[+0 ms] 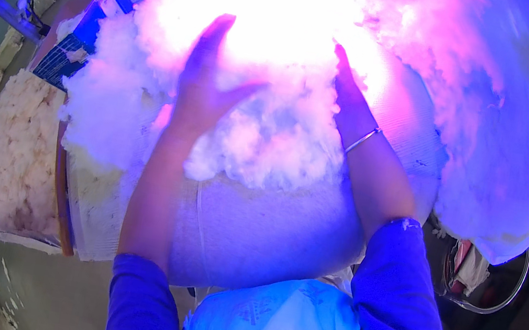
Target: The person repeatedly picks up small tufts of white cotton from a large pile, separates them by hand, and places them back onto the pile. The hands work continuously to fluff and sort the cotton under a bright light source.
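A heap of white fluffy cotton-like fibre [268,141] lies on a rounded pale surface [267,235], washed out by strong pink-violet light at its far side. My left hand [204,85] rests against the left part of the fluff, its thumb stretched out to the right and its fingers pointing away from me. On the other side, my right hand [349,88], with a thin bangle at the wrist, lies along the fluff's right edge. One of its digits shows extended; glare and fluff hide the others. Neither hand is closed round a clump.
At left is a slab of beige fluffy fibre [20,159] beside a wooden strip [63,194]. Behind it sits a dark blue box [65,58]. More fibre [493,133] spreads along the right. A curved metal hoop [500,302] stands at lower right.
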Demonstrator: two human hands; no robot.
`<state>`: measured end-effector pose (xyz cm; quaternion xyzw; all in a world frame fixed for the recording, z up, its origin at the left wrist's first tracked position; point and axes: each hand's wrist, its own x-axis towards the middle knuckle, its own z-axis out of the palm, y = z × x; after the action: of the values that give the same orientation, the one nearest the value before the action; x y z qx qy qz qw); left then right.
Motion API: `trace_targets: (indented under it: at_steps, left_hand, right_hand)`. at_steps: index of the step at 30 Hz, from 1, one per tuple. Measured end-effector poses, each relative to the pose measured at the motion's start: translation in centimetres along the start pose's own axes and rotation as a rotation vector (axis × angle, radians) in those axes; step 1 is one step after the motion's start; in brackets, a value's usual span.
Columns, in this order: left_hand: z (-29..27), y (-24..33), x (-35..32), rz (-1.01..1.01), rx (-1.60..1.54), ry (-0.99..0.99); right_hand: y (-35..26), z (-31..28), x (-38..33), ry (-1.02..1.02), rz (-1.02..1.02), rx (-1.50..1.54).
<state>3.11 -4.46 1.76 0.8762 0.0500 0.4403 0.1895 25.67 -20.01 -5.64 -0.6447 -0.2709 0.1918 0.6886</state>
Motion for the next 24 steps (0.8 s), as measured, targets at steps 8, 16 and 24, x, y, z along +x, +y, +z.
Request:
trace_targets:
  at_steps: [8,16,24]
  left_hand:
    - [1.2,-1.6,-1.2,-0.583,-0.175,-0.065]
    - [1.0,-2.8,-1.3,-0.811,-0.509,0.125]
    - [0.3,-2.4,-1.0,-0.839,-0.613,0.091]
  right_hand:
    - [0.1,0.2,0.8,0.03,-0.011,0.015]
    - [0.5,-0.5,0.9,0.08,-0.045,0.043]
    - [-8.9,2.0,3.3,0.389,-0.472,0.166]
